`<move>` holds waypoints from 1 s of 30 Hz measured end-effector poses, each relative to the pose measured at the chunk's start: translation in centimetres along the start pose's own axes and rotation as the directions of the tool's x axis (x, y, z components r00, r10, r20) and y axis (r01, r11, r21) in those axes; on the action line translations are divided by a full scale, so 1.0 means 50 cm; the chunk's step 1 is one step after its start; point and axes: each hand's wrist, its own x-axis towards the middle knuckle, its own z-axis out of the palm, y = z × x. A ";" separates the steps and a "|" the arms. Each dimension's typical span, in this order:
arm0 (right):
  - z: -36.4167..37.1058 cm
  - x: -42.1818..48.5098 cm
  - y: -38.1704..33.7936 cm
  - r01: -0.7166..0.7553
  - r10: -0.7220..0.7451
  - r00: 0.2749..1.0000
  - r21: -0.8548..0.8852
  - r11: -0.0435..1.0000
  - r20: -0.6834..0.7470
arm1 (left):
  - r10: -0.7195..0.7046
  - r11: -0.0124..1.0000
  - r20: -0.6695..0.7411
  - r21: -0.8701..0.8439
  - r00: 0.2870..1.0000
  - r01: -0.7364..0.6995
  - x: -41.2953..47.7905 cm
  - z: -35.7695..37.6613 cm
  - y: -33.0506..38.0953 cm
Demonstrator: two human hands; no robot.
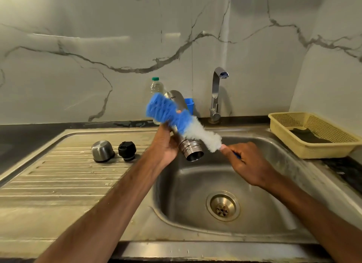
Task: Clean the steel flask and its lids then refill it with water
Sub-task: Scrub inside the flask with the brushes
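Steel flask (191,149) aslant in curled left hand (166,147), brush (203,135) in right hand (246,162)

Looks like a home kitchen: steel sink (186,194) with ribbed drainboard (58,180) set in a dark worktop (15,139), chrome tap (215,94) at the back edge, marble-veined wall (98,27) behind, yellow plastic basket (323,151) at the worktop's right edge.

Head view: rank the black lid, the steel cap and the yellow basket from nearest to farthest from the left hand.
From the left hand, which grips the steel flask:
1. The black lid, just to its left on the drainboard.
2. The steel cap, further left, beside the lid.
3. The yellow basket, far right, beyond the sink.
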 end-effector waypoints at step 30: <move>-0.028 0.007 0.021 -0.104 0.130 0.962 0.119 0.987 -0.239 | 0.037 0.889 0.159 0.446 0.987 -0.106 -0.002 0.010 -0.023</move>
